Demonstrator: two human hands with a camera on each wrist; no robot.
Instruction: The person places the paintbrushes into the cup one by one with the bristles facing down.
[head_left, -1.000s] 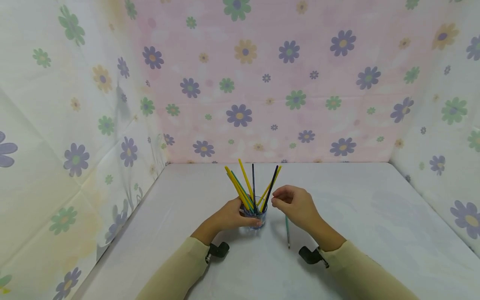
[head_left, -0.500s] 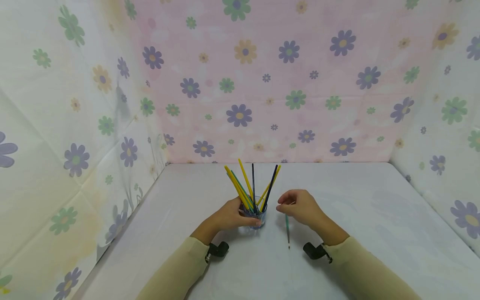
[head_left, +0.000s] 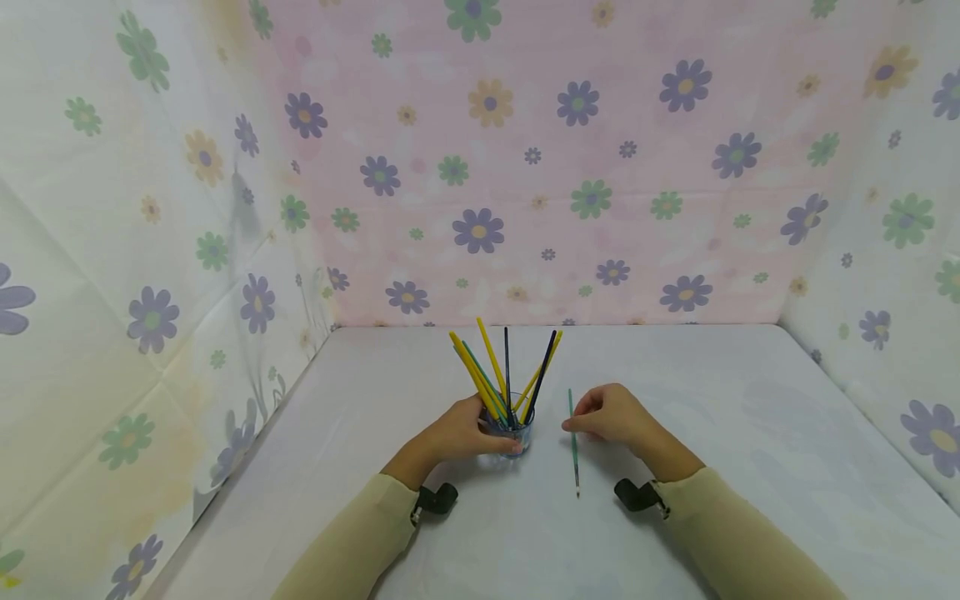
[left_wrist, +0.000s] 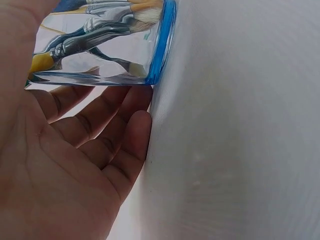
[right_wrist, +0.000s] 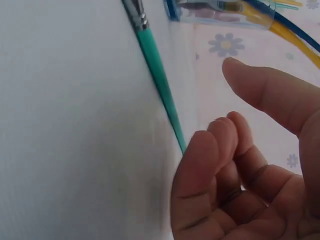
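cup (left_wrist: 100, 50): clear glossy glass or plastic, blue-tinted base
green brush (right_wrist: 157, 80): smooth painted handle, shiny metal collar
table (head_left: 750, 433): matt white cover
walls (head_left: 525, 167): flower-printed sheet, creased

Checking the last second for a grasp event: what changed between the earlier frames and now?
The right hand dropped from beside the brush tops to the table and now lies at the green paintbrush; its fingers are curled close to the handle, not yet round it. The left hand held the glass cup throughout; the brushes in it did not move.
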